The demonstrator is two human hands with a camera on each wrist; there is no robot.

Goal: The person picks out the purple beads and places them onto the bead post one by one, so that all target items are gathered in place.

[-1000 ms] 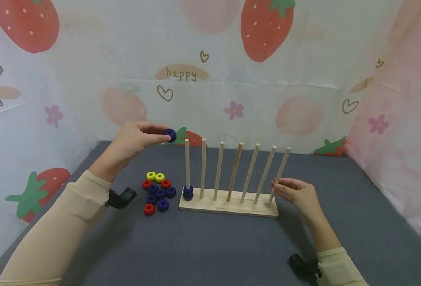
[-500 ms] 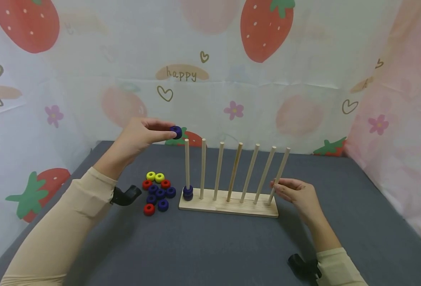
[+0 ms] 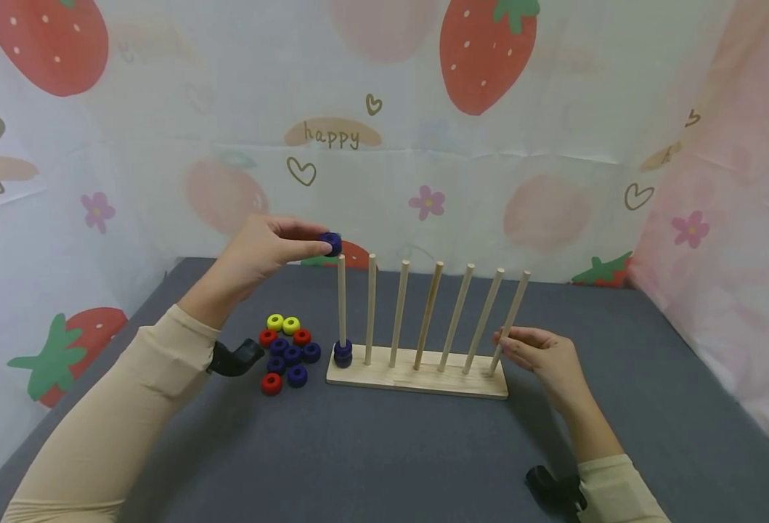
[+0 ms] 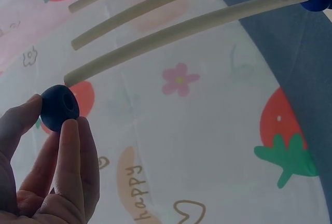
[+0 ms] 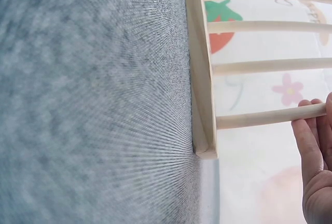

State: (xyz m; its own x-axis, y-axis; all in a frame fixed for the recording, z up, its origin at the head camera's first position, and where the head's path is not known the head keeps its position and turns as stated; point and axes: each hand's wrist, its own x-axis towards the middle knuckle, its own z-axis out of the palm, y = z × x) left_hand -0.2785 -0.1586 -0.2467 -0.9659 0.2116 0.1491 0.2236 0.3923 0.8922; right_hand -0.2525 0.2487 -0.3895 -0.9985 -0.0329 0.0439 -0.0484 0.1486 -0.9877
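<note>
Between thumb and fingertips, my left hand (image 3: 261,247) pinches a dark blue ring bead (image 3: 331,244). The bead is right by the top of the leftmost peg (image 3: 341,298), and in the left wrist view its hole (image 4: 68,102) faces the peg tip. Two blue beads (image 3: 343,354) are stacked at the foot of that peg. A wooden base (image 3: 417,380) carries a row of several upright pegs. My right hand (image 3: 547,356) holds the rightmost peg (image 3: 513,312) low down, thumb and fingers around it, as the right wrist view also shows (image 5: 314,151).
Left of the base, loose ring beads lie grouped on the grey cloth (image 3: 384,457): two yellow ones (image 3: 291,325), several blue ones (image 3: 293,354) and three red ones (image 3: 271,383). A strawberry-patterned curtain (image 3: 423,167) hangs behind the table.
My left hand has carried the blue bead rightward, from left of the leftmost peg to beside its tip. My right hand stays on the rightmost peg, and the base has hardly moved.
</note>
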